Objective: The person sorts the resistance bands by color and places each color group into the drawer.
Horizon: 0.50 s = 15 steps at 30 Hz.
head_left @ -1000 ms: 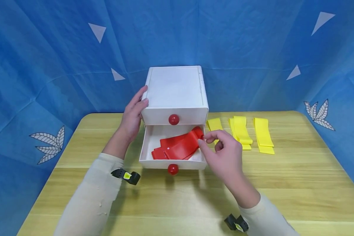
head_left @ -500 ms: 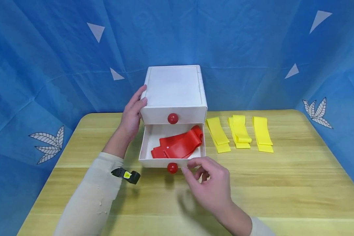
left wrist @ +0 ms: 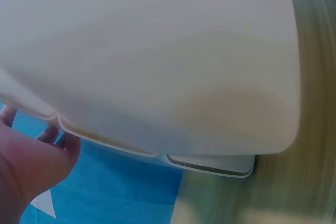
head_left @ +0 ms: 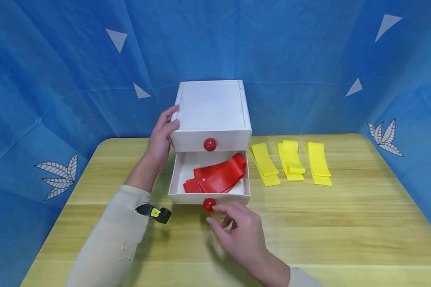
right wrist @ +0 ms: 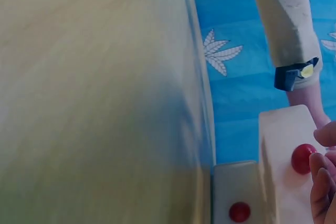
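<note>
A white two-drawer box [head_left: 211, 105] stands on the table with its lower drawer [head_left: 181, 171] pulled out and the upper one closed. My left hand [head_left: 160, 141] rests against the box's left side, fingertips and thumb at the top edge. Inside the lower drawer lie overlapping flat red bands [head_left: 219, 177]. My right hand [head_left: 242, 231] is in front of that drawer, thumb and index finger apart, with the index fingertip right at the lower red knob [head_left: 209, 205]. In the right wrist view, fingers [right wrist: 320, 182] overlap a red knob [right wrist: 302, 159].
Several folded yellow bands lie in a row right of the box, among them a left one [head_left: 265, 164], a middle one [head_left: 291, 160] and a right one [head_left: 319, 163]. Behind the wooden table [head_left: 344, 231] hangs a blue cloth [head_left: 294, 52].
My right hand has moved from beside the red bands at the drawer's right edge, down and left to the lower knob. The left hand and the drawer have stayed in place.
</note>
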Each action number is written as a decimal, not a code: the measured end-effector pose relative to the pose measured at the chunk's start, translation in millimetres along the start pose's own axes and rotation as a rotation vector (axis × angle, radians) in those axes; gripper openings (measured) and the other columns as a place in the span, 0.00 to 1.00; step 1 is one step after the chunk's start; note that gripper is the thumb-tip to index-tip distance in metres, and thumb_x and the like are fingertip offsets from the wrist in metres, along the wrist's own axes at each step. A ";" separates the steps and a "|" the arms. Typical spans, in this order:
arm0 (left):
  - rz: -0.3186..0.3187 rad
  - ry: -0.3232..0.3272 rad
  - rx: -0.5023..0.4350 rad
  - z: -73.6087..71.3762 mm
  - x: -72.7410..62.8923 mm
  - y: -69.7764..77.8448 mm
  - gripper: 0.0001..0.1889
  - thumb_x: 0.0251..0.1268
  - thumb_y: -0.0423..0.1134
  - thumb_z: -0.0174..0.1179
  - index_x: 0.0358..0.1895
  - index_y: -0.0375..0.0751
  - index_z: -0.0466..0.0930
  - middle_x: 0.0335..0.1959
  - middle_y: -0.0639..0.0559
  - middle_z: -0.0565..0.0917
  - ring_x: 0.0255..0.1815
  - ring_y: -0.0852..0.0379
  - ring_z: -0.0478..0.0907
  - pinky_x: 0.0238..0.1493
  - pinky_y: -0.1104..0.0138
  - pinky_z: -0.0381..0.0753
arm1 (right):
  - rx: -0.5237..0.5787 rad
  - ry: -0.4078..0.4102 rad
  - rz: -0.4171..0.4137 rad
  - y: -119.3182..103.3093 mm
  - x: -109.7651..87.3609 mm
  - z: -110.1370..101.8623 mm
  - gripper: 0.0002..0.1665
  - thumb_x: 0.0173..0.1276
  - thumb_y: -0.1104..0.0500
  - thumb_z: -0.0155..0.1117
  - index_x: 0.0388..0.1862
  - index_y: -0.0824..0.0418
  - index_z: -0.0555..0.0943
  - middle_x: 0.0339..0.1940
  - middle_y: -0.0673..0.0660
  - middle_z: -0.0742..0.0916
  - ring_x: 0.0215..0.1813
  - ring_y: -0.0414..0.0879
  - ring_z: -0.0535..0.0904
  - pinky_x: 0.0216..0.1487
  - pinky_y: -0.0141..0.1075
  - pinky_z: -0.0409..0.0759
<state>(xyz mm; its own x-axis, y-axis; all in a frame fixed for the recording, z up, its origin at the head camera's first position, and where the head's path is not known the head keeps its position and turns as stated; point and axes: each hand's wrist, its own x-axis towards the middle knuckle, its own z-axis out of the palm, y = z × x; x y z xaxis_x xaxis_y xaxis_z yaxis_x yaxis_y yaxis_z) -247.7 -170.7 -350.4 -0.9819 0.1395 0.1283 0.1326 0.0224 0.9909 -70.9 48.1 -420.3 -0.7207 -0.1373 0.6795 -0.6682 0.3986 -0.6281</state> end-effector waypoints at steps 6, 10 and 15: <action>0.007 0.001 -0.017 0.5 -0.2 -0.3 0.28 0.76 0.47 0.43 0.78 0.56 0.57 0.76 0.53 0.57 0.73 0.51 0.56 0.68 0.50 0.62 | -0.083 -0.046 -0.011 4.0 -0.7 4.6 0.13 0.53 0.64 0.80 0.38 0.60 0.88 0.36 0.49 0.88 0.25 0.38 0.80 0.28 0.25 0.79; 0.009 0.001 -0.031 1.0 0.1 -0.7 0.29 0.76 0.47 0.43 0.78 0.55 0.56 0.76 0.53 0.57 0.72 0.50 0.57 0.68 0.50 0.63 | -0.105 -0.048 0.000 5.8 0.0 6.0 0.11 0.55 0.63 0.79 0.37 0.59 0.88 0.35 0.48 0.88 0.26 0.38 0.81 0.28 0.26 0.79; 0.012 -0.006 -0.037 0.5 -0.8 -1.2 0.29 0.76 0.48 0.43 0.78 0.56 0.56 0.76 0.54 0.56 0.72 0.51 0.57 0.68 0.49 0.62 | -0.137 -0.025 -0.030 8.4 2.3 6.3 0.10 0.55 0.64 0.79 0.36 0.59 0.88 0.33 0.48 0.88 0.25 0.39 0.81 0.27 0.27 0.80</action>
<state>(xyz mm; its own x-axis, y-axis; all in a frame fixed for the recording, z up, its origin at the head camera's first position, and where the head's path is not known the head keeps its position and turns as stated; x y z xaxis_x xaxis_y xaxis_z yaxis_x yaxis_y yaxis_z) -247.0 -170.4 -351.7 -0.9794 0.1453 0.1401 0.1392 -0.0159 0.9901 -79.3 45.4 -426.4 -0.7061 -0.1733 0.6865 -0.6594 0.5141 -0.5485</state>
